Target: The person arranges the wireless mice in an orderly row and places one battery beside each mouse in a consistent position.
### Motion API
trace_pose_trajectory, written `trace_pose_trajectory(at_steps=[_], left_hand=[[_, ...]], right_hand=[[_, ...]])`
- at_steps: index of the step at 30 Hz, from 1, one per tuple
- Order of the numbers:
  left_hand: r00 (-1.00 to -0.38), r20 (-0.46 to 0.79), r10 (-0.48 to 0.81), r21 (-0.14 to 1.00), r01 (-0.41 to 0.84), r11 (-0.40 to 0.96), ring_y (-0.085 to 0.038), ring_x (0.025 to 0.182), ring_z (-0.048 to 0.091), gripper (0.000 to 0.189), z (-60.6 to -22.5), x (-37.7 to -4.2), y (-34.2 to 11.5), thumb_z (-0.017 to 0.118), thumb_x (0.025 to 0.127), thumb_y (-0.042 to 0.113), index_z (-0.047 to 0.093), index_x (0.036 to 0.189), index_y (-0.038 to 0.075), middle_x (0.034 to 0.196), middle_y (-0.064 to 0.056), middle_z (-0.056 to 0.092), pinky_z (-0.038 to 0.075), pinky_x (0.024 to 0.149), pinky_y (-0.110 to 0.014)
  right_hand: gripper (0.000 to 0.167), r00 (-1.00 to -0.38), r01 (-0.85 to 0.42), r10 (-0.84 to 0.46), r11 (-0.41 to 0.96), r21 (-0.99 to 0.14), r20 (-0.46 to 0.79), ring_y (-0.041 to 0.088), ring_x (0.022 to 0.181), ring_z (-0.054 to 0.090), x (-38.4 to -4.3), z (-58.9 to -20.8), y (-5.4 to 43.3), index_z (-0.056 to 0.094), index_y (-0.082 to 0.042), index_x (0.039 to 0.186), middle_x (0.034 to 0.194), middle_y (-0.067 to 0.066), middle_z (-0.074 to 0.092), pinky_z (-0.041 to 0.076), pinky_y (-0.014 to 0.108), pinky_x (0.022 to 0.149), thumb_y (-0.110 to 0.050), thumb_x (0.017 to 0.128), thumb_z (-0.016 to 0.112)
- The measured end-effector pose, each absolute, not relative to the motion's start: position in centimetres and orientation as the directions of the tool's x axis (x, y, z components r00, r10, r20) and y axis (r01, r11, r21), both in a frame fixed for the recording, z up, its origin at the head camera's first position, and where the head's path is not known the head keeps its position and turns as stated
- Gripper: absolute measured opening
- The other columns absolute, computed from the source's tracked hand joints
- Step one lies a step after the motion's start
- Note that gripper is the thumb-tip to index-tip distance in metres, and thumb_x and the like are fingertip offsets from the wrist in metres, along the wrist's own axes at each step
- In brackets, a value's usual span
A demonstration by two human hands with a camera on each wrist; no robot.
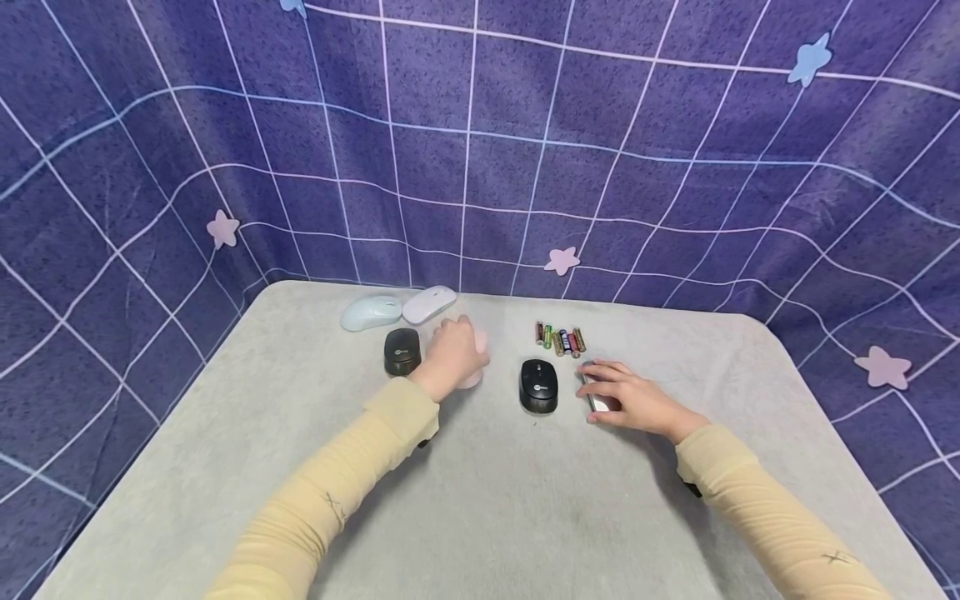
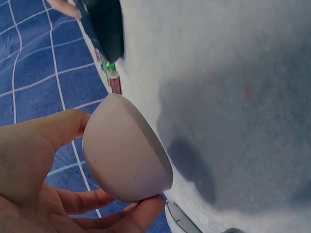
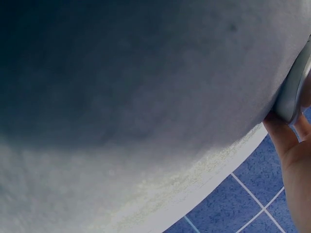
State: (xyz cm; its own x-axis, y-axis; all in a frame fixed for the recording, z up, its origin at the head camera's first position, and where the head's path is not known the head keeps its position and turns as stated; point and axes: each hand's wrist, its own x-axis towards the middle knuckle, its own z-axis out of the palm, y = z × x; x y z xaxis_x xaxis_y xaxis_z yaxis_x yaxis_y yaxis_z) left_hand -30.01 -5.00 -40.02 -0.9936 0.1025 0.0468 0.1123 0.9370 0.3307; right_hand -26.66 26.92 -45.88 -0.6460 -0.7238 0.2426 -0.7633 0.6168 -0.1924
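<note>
My left hand (image 1: 452,354) grips a pale pink computer mouse (image 2: 125,150), thumb on one side and fingers on the other. In the left wrist view its flat underside faces the table, with a shadow apart from it. Over on the right, my right hand (image 1: 636,402) holds a grey, shiny-topped mouse (image 1: 603,403) by its sides; the right wrist view catches only that mouse's edge (image 3: 290,94). Between the hands sits a black mouse (image 1: 538,385). Another black mouse (image 1: 402,352) lies just left of my left hand.
Behind the left hand lie a light blue mouse (image 1: 371,312) and a white mouse (image 1: 430,304), close together. Several small batteries (image 1: 566,342) form a row beyond the middle black mouse. A blue gridded cloth (image 1: 495,167) hangs behind the grey table (image 1: 510,517).
</note>
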Motion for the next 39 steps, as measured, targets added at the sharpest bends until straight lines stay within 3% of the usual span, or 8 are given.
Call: trace_pose_trajectory(at_steps=[10,39], left_hand=[[-0.994,-0.001,0.105,0.311,0.1,0.945,-0.035,0.092,0.061,0.06,-40.9,-29.1,-4.2,0.073,0.075,0.037,0.052,0.112,-0.004,0.1,-0.023,0.057,0.052,0.073,-0.043],[-0.997,-0.038,0.071,0.176,0.063,0.982,-0.032,0.091,0.062,0.063,-41.7,-28.2,-2.4,0.073,0.077,0.044,0.052,0.112,-0.004,0.101,-0.023,0.057,0.051,0.077,-0.039]], right_hand=[[0.038,-0.657,-0.753,-0.719,0.63,-0.189,0.224,0.037,0.131,0.037,-26.7,-45.9,27.0,0.068,-0.021,0.112,0.139,0.009,0.05,0.033,0.052,0.104,-0.039,0.08,0.073],[0.038,-0.647,-0.762,-0.721,0.618,-0.192,0.248,0.04,0.129,0.038,-26.6,-45.8,26.9,0.068,-0.018,0.112,0.137,0.012,0.051,0.033,0.056,0.103,-0.035,0.078,0.075]])
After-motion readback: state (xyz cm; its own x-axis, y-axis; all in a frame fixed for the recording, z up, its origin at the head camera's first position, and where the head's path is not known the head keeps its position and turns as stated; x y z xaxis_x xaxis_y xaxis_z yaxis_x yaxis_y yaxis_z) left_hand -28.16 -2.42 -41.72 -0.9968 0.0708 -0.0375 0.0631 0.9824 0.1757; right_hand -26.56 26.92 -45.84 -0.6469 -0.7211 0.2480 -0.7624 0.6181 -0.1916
